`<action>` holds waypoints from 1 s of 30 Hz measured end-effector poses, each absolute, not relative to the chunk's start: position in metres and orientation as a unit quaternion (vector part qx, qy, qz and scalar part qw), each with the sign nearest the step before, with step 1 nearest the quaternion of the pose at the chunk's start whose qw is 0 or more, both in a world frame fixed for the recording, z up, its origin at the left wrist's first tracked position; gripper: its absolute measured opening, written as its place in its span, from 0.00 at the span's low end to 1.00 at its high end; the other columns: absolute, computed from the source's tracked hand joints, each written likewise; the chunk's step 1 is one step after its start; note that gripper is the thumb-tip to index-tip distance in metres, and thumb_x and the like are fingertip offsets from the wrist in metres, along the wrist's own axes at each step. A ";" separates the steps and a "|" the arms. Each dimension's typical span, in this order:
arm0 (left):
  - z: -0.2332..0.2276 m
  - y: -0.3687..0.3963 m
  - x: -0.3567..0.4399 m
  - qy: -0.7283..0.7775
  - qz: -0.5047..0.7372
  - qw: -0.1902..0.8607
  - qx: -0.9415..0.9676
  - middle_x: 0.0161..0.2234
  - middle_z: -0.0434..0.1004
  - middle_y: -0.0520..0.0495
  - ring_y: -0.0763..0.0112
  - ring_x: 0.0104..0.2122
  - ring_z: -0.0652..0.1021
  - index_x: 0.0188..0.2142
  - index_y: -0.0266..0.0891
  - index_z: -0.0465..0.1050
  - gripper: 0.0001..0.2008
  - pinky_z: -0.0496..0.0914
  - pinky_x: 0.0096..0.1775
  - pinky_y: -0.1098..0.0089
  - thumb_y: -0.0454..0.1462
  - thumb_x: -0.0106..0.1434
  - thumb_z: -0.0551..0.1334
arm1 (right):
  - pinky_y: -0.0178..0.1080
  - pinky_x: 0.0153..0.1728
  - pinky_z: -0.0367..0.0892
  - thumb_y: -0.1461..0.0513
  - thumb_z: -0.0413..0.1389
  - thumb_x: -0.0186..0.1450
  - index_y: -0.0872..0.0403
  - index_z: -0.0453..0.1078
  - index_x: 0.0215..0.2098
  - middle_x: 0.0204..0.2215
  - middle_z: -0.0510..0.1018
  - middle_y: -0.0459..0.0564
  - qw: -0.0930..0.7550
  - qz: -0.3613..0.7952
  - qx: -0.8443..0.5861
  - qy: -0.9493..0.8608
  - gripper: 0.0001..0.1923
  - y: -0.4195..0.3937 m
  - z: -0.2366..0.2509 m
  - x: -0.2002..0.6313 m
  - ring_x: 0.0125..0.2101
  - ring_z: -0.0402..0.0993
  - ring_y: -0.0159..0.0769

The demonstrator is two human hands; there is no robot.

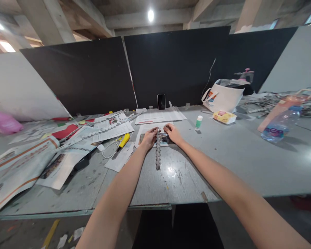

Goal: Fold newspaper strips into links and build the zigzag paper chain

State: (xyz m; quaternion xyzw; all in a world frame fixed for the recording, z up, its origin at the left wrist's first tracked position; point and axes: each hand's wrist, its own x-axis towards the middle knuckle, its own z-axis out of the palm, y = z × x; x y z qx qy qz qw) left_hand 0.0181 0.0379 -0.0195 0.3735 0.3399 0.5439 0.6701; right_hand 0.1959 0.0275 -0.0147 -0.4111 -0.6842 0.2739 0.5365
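Observation:
A zigzag chain of folded printed paper (158,154) lies lengthwise on the grey table, its near end pointing toward me. At its far end my left hand (150,137) is closed, with thumb and fingertips pinching the chain from the left. Just to the right, my right hand (172,133) has its fingers bent together beside the same end; whatever is in the fingertips is too small to make out. Beneath both hands lies a printed sheet (142,136) with pictures. A yellow-handled utility knife (123,141) rests left of my left hand.
A green-and-white glue stick (198,122) stands to the right, near a tissue pack (224,117) and a white bag (224,97). Clear bottle (280,126) is farther right. A phone (161,101) leans against the black partition. Newspaper sheets (67,160) and longer paper chains (103,129) cover the left.

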 end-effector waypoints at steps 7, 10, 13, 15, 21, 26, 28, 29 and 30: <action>-0.024 0.040 0.020 0.328 0.548 0.666 0.385 0.35 0.84 0.44 0.71 0.32 0.81 0.46 0.33 0.79 0.17 0.73 0.39 0.71 0.33 0.58 0.76 | 0.41 0.39 0.68 0.49 0.55 0.67 0.52 0.74 0.36 0.32 0.81 0.48 0.512 0.297 -0.384 -0.709 0.15 0.034 -0.021 0.196 0.34 0.74 0.40; -0.023 0.038 0.020 0.327 0.546 0.666 0.389 0.33 0.83 0.45 0.70 0.31 0.81 0.46 0.33 0.79 0.18 0.74 0.40 0.69 0.33 0.57 0.77 | 0.41 0.40 0.69 0.49 0.55 0.67 0.51 0.74 0.36 0.32 0.81 0.49 0.508 0.295 -0.385 -0.712 0.15 0.034 -0.020 0.196 0.34 0.74 0.41; -0.022 0.036 0.020 0.327 0.548 0.664 0.391 0.33 0.83 0.45 0.70 0.31 0.81 0.46 0.33 0.78 0.20 0.74 0.40 0.69 0.34 0.56 0.78 | 0.42 0.40 0.69 0.50 0.55 0.67 0.51 0.74 0.35 0.32 0.81 0.49 0.501 0.292 -0.385 -0.717 0.15 0.033 -0.019 0.196 0.34 0.74 0.41; -0.021 0.036 0.020 0.327 0.548 0.663 0.391 0.33 0.83 0.45 0.71 0.31 0.80 0.46 0.33 0.78 0.20 0.73 0.40 0.69 0.34 0.56 0.78 | 0.42 0.40 0.69 0.49 0.55 0.67 0.51 0.74 0.35 0.32 0.81 0.49 0.499 0.288 -0.386 -0.721 0.15 0.033 -0.019 0.196 0.34 0.74 0.42; -0.021 0.036 0.021 0.333 0.549 0.661 0.388 0.33 0.83 0.44 0.69 0.31 0.81 0.46 0.33 0.78 0.19 0.73 0.40 0.69 0.35 0.57 0.78 | 0.41 0.39 0.68 0.49 0.55 0.68 0.51 0.74 0.35 0.31 0.80 0.49 0.502 0.271 -0.394 -0.721 0.15 0.033 -0.020 0.197 0.33 0.73 0.41; -0.020 0.035 0.022 0.332 0.553 0.658 0.388 0.33 0.83 0.45 0.70 0.30 0.80 0.45 0.33 0.78 0.18 0.73 0.39 0.69 0.34 0.57 0.78 | 0.41 0.40 0.68 0.51 0.55 0.68 0.51 0.74 0.35 0.31 0.80 0.48 0.501 0.265 -0.395 -0.724 0.14 0.033 -0.022 0.197 0.33 0.73 0.41; -0.019 0.034 0.022 0.334 0.552 0.657 0.391 0.32 0.82 0.46 0.71 0.30 0.80 0.45 0.34 0.78 0.18 0.73 0.38 0.69 0.34 0.56 0.78 | 0.41 0.40 0.68 0.51 0.54 0.69 0.51 0.74 0.35 0.31 0.80 0.48 0.499 0.263 -0.395 -0.725 0.14 0.033 -0.022 0.197 0.34 0.73 0.41; -0.019 0.034 0.022 0.334 0.551 0.656 0.392 0.32 0.83 0.46 0.71 0.30 0.80 0.45 0.34 0.78 0.19 0.73 0.38 0.69 0.35 0.56 0.78 | 0.41 0.40 0.68 0.51 0.54 0.69 0.51 0.74 0.35 0.31 0.80 0.48 0.499 0.261 -0.396 -0.725 0.14 0.033 -0.022 0.197 0.34 0.73 0.41; -0.019 0.033 0.021 0.335 0.551 0.655 0.394 0.33 0.83 0.45 0.71 0.30 0.80 0.45 0.34 0.78 0.19 0.73 0.38 0.70 0.35 0.56 0.78 | 0.41 0.40 0.68 0.51 0.54 0.69 0.51 0.74 0.35 0.31 0.80 0.48 0.498 0.260 -0.397 -0.726 0.14 0.033 -0.022 0.197 0.34 0.73 0.41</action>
